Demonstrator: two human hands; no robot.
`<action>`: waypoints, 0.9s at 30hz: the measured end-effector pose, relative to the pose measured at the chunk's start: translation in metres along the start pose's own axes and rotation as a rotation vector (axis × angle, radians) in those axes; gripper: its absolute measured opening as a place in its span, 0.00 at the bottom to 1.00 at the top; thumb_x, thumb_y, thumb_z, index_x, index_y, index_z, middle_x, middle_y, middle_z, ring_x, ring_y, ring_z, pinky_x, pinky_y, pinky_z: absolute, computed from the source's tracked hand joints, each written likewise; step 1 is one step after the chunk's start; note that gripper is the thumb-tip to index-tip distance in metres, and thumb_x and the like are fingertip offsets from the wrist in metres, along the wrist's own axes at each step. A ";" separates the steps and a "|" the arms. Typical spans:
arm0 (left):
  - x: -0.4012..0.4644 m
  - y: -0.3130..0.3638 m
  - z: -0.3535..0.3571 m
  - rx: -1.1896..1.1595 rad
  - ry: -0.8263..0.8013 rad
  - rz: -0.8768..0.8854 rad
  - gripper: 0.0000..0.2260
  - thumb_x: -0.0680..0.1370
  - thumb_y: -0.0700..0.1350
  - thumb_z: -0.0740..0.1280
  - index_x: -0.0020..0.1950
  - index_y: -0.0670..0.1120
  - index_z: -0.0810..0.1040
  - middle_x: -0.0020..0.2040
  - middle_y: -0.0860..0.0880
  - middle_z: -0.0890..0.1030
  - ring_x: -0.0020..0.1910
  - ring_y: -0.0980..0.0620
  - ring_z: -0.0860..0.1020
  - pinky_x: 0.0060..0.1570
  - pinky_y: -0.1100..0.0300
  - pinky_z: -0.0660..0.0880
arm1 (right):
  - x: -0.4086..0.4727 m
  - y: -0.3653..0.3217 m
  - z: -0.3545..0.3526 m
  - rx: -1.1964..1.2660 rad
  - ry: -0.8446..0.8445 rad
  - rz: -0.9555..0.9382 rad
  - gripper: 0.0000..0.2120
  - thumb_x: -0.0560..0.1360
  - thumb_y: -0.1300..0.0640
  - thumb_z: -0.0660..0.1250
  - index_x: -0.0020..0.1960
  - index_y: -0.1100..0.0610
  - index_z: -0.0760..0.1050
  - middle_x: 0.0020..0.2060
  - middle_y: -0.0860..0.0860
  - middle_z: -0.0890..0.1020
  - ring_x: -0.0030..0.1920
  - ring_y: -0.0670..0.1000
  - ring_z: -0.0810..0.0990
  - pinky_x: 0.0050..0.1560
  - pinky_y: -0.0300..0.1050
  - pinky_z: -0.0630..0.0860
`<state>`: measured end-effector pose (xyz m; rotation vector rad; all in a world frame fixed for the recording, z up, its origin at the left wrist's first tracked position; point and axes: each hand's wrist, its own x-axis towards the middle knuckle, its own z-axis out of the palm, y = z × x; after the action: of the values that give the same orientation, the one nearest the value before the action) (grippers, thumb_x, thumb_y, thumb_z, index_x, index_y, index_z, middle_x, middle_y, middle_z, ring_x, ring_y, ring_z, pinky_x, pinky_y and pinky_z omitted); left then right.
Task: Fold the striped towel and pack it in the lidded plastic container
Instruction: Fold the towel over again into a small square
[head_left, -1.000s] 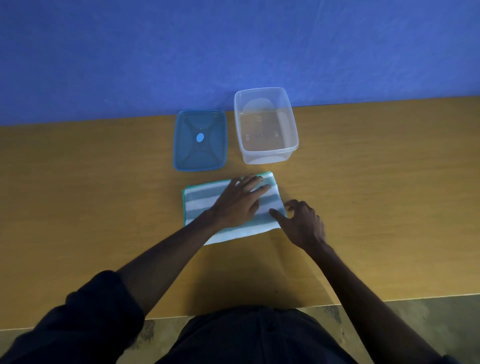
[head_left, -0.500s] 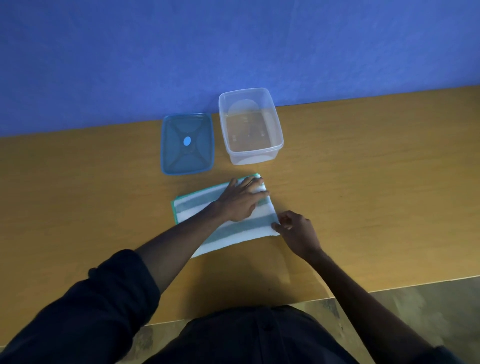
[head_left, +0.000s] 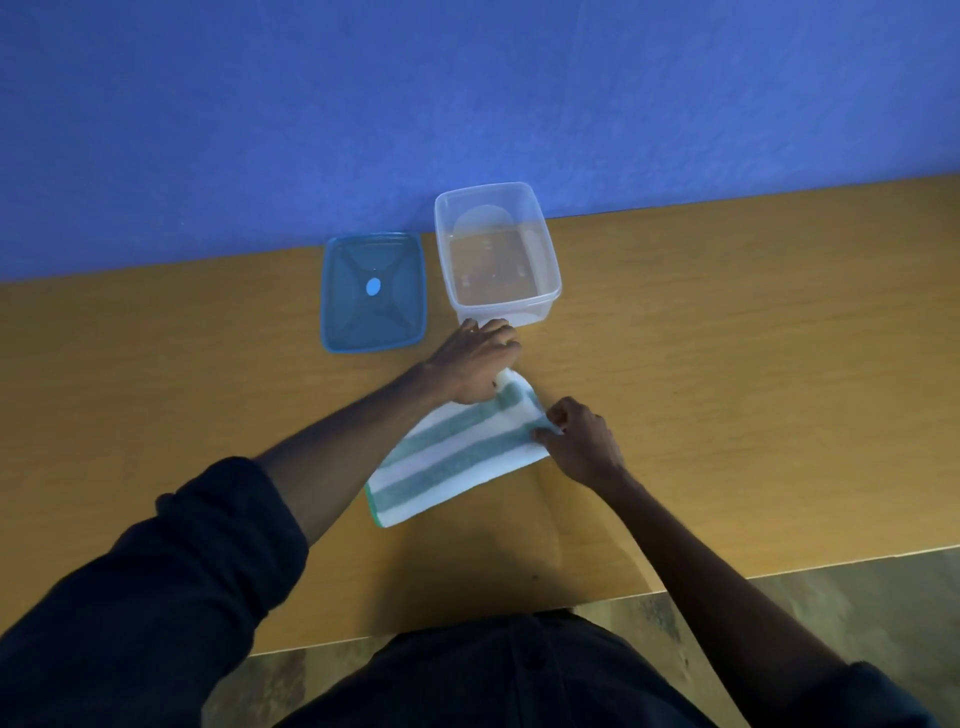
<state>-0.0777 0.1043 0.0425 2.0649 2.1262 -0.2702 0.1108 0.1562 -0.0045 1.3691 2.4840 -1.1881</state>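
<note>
The folded striped towel, white with green bands, lies slanted on the wooden table. My left hand grips its far right corner, just in front of the clear plastic container, which stands open and empty by the wall. My right hand pinches the towel's near right corner between thumb and fingers. The blue lid lies flat to the left of the container. My left forearm covers part of the towel's left side.
A blue wall runs along the table's far edge, right behind the container. The table's near edge sits close to my body, with mottled floor below it at the right.
The towel has been pulled toward me and turned so it lies slanted. My left hand went from pressing flat on the towel to gripping its far corner. My right hand now pinches the near corner.
</note>
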 end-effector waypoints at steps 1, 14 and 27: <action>-0.003 -0.004 -0.008 -0.065 0.014 -0.019 0.14 0.69 0.38 0.63 0.54 0.44 0.73 0.58 0.45 0.76 0.62 0.44 0.73 0.54 0.49 0.69 | 0.001 -0.003 -0.008 0.032 0.016 -0.013 0.14 0.73 0.52 0.70 0.56 0.56 0.75 0.53 0.55 0.82 0.53 0.59 0.80 0.49 0.51 0.76; -0.082 -0.007 -0.101 -0.338 0.715 -0.188 0.10 0.69 0.41 0.68 0.50 0.44 0.80 0.47 0.46 0.83 0.47 0.42 0.80 0.46 0.49 0.74 | -0.048 -0.081 -0.133 0.141 0.422 -0.589 0.10 0.70 0.60 0.71 0.51 0.55 0.81 0.46 0.47 0.84 0.47 0.48 0.81 0.47 0.45 0.76; -0.200 0.088 0.059 -0.515 0.503 -0.367 0.17 0.66 0.40 0.67 0.54 0.45 0.81 0.52 0.48 0.83 0.50 0.49 0.77 0.49 0.59 0.71 | -0.121 0.011 -0.023 -0.249 -0.011 -0.640 0.11 0.70 0.54 0.70 0.52 0.50 0.76 0.61 0.45 0.79 0.65 0.47 0.74 0.69 0.56 0.64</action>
<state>0.0162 -0.1010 0.0327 1.5448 2.4875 0.7567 0.1984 0.0911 0.0530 0.5118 3.0344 -0.8908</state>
